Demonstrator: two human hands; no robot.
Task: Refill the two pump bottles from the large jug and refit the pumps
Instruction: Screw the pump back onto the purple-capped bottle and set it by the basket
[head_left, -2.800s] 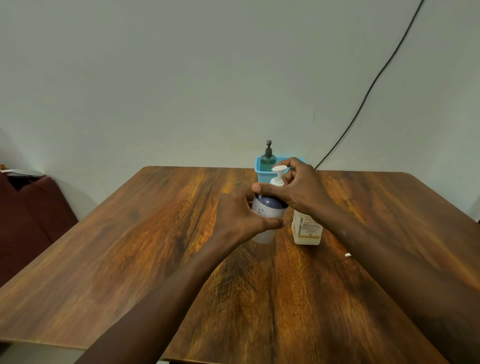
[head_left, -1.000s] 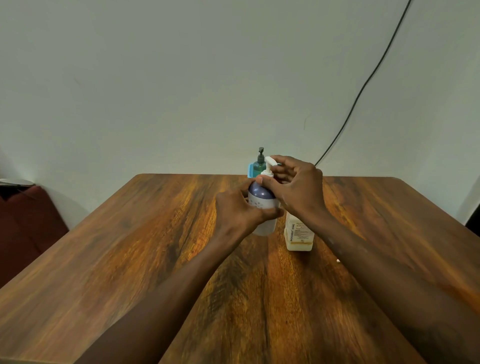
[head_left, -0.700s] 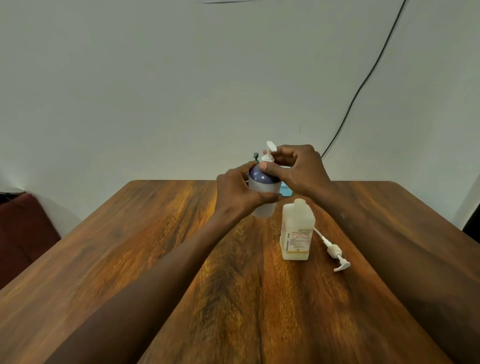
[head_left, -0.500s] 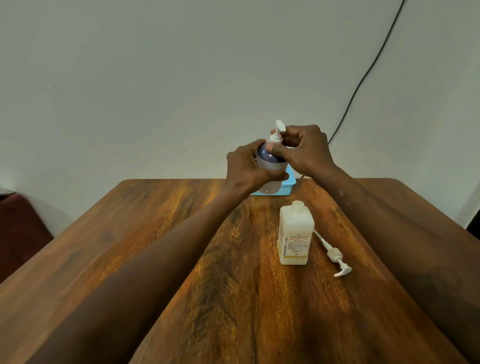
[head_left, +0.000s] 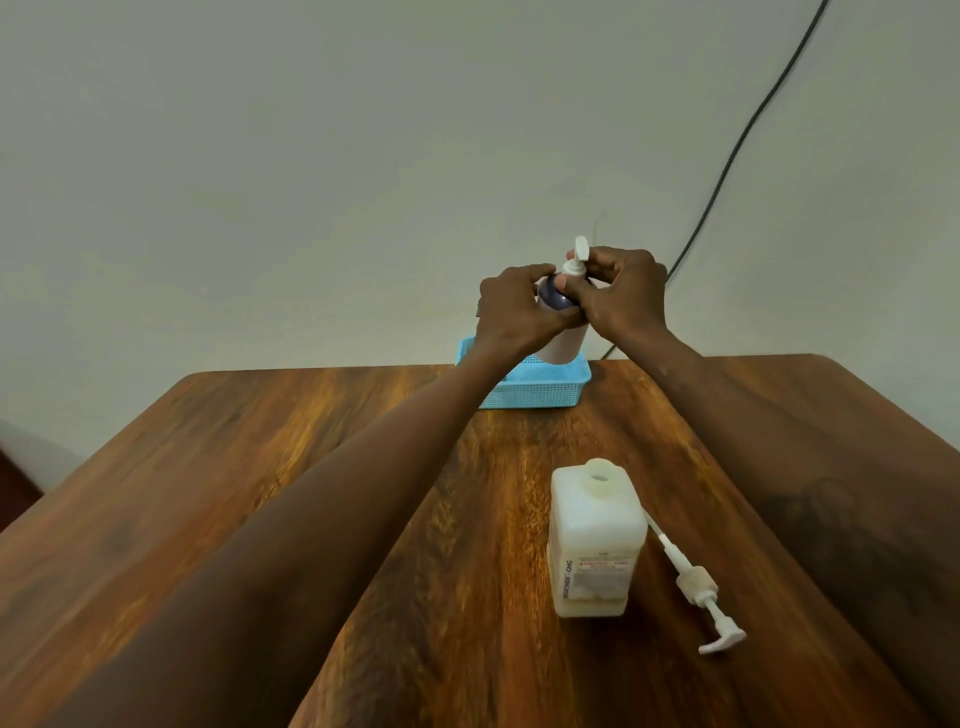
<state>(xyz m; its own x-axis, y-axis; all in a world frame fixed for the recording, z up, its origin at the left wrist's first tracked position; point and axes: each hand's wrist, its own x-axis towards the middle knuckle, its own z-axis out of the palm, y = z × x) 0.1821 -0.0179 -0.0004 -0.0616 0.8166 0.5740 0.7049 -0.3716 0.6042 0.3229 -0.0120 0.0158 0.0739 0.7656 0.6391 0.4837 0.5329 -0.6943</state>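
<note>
I hold a white pump bottle (head_left: 563, 340) with a dark blue shoulder in the air above the blue basket (head_left: 540, 392). My left hand (head_left: 514, 306) grips its body. My right hand (head_left: 621, 291) pinches the collar of its white pump (head_left: 577, 259), which sits on the neck. Nearer to me, a square white bottle (head_left: 595, 540) stands on the table with its neck uncovered. Its own white pump (head_left: 693, 584) lies on the wood just to its right. The large jug is out of sight.
The brown wooden table (head_left: 260, 493) reaches the pale wall at the back, where the basket sits at the far edge. A dark cable (head_left: 727, 156) runs down the wall behind my right hand.
Both hands have lifted the blue-shouldered bottle off the table and carried it away from me, over the basket. The view tilted, so the square bottle and loose pump now show in full.
</note>
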